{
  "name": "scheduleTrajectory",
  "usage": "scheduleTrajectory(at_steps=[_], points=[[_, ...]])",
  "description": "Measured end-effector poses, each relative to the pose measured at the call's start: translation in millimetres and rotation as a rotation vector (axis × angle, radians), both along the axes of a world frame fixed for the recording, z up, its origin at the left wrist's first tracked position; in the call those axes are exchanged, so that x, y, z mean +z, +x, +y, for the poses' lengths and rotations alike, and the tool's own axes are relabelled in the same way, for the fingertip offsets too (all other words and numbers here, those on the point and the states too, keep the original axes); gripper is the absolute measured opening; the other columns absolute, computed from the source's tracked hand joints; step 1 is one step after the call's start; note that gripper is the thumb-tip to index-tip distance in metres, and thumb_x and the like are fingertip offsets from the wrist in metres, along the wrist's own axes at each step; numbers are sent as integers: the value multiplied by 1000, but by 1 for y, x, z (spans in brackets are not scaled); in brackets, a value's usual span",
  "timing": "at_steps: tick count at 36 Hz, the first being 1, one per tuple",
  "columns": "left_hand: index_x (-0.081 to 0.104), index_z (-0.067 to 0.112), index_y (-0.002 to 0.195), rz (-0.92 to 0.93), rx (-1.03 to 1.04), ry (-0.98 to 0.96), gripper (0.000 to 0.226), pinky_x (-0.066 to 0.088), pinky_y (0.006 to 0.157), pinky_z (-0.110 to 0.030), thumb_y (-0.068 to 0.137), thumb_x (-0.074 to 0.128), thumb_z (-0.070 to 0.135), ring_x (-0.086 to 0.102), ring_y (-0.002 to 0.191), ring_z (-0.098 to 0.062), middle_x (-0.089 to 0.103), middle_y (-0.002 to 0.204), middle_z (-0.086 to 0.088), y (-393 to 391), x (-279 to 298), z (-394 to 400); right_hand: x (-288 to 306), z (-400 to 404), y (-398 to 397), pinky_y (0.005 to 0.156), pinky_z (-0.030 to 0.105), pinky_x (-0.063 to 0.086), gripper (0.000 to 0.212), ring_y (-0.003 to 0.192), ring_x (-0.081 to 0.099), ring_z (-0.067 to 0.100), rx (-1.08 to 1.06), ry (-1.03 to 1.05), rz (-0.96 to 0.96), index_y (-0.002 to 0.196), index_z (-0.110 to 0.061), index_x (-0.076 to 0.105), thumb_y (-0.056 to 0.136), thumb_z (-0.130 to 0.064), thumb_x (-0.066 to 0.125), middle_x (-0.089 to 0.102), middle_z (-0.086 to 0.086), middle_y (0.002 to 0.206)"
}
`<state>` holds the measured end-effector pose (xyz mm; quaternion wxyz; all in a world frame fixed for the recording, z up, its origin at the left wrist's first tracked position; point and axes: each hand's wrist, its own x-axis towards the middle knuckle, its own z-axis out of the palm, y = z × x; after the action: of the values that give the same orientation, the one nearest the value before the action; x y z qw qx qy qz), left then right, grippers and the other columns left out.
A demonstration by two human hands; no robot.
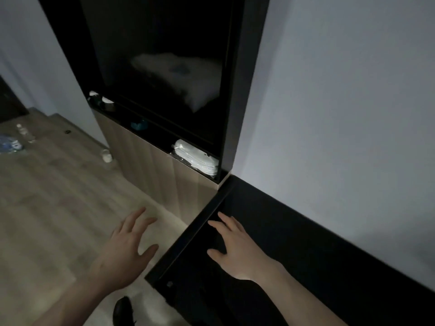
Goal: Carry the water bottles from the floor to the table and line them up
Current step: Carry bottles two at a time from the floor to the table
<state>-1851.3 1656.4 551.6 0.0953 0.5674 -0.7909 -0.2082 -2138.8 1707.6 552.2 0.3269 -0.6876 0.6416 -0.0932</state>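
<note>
1. Both hands hold nothing. The left hand (128, 248) is out over the pale wood floor (47, 208) w/ fingers spread. The right hand (233, 248) is over the long black table top (306, 243) near its left edge, fingers spread too. Can't tell if it touches the top.
2. No bottle shows on the table yet, so I think the job is just starting.
3. The clear plastic water bottles (24, 132) are far off, by the floor's far left edge, next to a blue and clear plastic wrap (9, 143). 1 more small clear bottle w/ a white cap (106, 156) lies by the light wood cabinet base (153, 170).
4. To do it well: walk over, bend low, grab 1 bottle round its middle in each hand, carry them upright.
5. Hard to see: room is dim & blurry. The bottle count is unclear, approx 2 or 3. The wrap is cut off by the frame. The dark shelf (164, 67) hides most of what's inside.
</note>
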Motion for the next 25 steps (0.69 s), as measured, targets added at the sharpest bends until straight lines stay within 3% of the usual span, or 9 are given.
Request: scheduleTrajectory(at_steps=[7,10,13,16,25], points=[[46,34,142,22,40,-69,63,43,108,-45,86,73,45,44,137,-29,24,164,3,107,-9,-78,6,-89,100,123,44,12,68,154,-7,23,44,-30,69,153,-40,17,97,-50,54,-3,-15,165],[47,30,143,-9,40,-92,64,38,112,-49,86,73,45,28,148,-32,23,164,-1,167,-10,-116,2,-130,158,123,45,12,72,154,-9,24,36,-14,97,155,-41,13,96,-53,52,-7,-14,166],[44,30,147,-89,67,-104,67,31,116,-52,88,59,58,10,153,-32,17,167,-3,229,-8,-146,-1,-168,218,123,45,10,74,153,-11,24,50,9,131,155,-42,9,96,-54,51,-11,-15,165],[49,26,146,-138,82,-126,77,33,113,-57,82,38,67,16,152,-38,23,165,-7,285,-3,-172,1,-205,277,124,47,8,75,153,-12,25,73,7,148,156,-41,7,96,-54,50,-12,-13,166],[46,25,150,-161,149,-107,82,24,119,-56,82,32,70,16,152,-38,20,166,-7,401,8,-242,18,-305,399,125,46,6,79,153,-13,25,170,-36,177,158,-37,9,93,-55,51,-10,-10,166]])
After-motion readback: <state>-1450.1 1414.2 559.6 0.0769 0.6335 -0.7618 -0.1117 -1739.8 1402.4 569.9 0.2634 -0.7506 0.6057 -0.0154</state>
